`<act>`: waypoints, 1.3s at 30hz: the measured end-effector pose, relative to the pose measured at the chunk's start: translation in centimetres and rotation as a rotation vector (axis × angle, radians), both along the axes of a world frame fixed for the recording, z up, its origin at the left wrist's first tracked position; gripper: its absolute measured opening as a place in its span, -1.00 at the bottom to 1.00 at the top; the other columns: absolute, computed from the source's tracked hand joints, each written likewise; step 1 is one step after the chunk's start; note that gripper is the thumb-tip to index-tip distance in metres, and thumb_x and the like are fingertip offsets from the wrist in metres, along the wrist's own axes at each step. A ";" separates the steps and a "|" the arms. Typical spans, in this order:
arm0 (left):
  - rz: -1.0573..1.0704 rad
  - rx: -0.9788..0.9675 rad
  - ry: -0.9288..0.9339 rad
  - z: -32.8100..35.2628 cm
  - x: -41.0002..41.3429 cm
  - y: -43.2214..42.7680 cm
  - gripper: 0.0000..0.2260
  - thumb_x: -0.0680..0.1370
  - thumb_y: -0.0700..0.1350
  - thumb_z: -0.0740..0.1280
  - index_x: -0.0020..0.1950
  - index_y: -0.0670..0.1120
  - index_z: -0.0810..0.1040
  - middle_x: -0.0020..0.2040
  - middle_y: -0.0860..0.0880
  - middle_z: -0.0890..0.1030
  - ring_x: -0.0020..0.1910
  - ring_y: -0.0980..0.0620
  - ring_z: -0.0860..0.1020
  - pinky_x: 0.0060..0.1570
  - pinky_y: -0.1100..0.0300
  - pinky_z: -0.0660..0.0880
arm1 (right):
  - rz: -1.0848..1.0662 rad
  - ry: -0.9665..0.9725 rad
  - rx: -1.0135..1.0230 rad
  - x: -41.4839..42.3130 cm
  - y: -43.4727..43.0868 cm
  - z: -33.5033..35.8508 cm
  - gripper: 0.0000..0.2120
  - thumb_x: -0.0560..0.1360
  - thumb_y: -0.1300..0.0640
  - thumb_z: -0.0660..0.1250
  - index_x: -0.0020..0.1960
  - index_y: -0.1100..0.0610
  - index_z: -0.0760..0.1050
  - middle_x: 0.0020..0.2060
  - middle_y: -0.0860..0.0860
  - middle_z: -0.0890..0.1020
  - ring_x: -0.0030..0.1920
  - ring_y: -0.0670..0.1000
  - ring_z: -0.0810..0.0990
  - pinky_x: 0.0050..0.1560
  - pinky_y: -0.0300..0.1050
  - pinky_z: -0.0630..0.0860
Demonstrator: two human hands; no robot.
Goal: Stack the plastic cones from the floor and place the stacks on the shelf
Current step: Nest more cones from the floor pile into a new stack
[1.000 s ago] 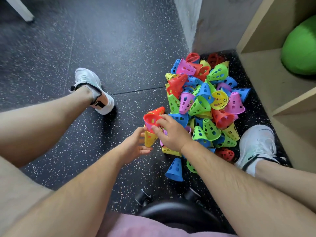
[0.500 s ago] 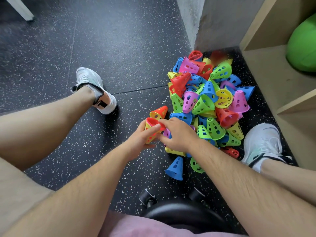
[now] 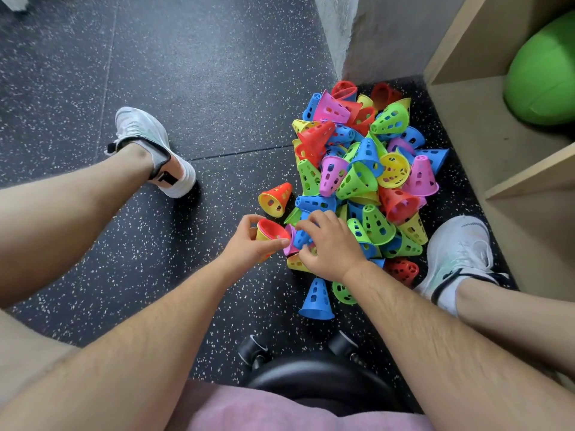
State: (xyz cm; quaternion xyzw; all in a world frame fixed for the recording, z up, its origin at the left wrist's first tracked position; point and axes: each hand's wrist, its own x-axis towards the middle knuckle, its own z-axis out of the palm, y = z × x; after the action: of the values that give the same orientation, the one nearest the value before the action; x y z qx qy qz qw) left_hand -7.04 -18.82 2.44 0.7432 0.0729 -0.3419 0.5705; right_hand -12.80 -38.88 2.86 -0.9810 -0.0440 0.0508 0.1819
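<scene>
A heap of perforated plastic cones [image 3: 367,169] in red, blue, green, yellow and pink lies on the dark speckled floor beside the wooden shelf [image 3: 466,119]. My left hand [image 3: 249,247] grips a small stack [image 3: 270,233], a red cone nested in a yellow one, at the heap's near left edge. Just to the right, my right hand [image 3: 333,247] curls its thumb and fingers round a blue cone [image 3: 303,237] in the heap, next to a pink cone. A red-and-yellow nested pair [image 3: 275,199] lies alone on its side. One blue cone [image 3: 316,300] stands upright nearer me.
A green ball [image 3: 544,70] sits on the upper shelf board. My white shoes [image 3: 152,147] [image 3: 457,247] flank the heap. A grey wall corner [image 3: 351,35] stands behind it. Black chair castors [image 3: 252,349] are below my arms. Open floor lies to the left.
My right hand let go of the red cone, which now sits in the yellow one held by my left hand, and moved right onto a blue cone in the heap.
</scene>
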 end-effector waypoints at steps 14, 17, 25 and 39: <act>-0.033 0.040 0.004 -0.4 -0.6 -0.1 -0.34 0.37 -0.09 0.68 0.33 -0.02 0.38 0.10 -0.10 0.70 -0.07 0.01 0.68 -0.08 0.05 0.62 | -0.134 -0.077 -0.173 0.0 -0.6 -0.6 -0.40 0.47 -0.19 0.38 0.39 0.09 0.39 0.32 0.09 0.39 0.26 0.14 0.36 0.27 0.09 0.41; -0.047 0.049 0.003 -0.5 -0.5 0.0 -0.32 0.37 -0.05 0.68 0.34 0.00 0.37 0.10 -0.09 0.70 -0.06 -0.01 0.69 -0.11 0.06 0.63 | -0.252 -0.005 -0.180 0.8 -0.5 -0.2 -0.47 0.55 -0.25 0.26 0.33 0.11 0.40 0.22 0.05 0.45 0.24 0.11 0.37 0.28 0.00 0.37; -0.071 0.077 -0.030 -0.5 -0.6 0.0 -0.29 0.36 -0.01 0.69 0.39 0.01 0.39 0.14 -0.03 0.68 0.03 0.00 0.68 -0.13 0.13 0.59 | -0.271 -0.006 0.116 1.0 -0.3 -0.5 -0.76 0.67 -0.04 0.15 0.09 0.05 0.53 0.06 -0.02 0.47 0.15 0.07 0.38 0.15 0.00 0.39; -0.009 0.131 -0.208 -0.6 -0.4 -0.4 -0.40 0.36 -0.11 0.69 0.28 -0.05 0.46 0.04 0.09 0.64 -0.17 0.39 0.58 -0.15 0.48 0.47 | -0.263 -0.161 0.543 2.6 2.6 0.9 -0.87 0.60 0.09 0.35 0.08 0.11 0.61 0.16 0.03 0.47 0.12 -0.01 0.53 0.16 -0.16 0.47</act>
State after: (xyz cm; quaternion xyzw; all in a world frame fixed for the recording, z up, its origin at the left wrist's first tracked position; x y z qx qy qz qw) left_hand -7.42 -19.18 1.88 0.8105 0.0321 -0.2603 0.5237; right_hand -10.16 -36.25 3.77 -0.8947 0.0572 -0.0646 0.4383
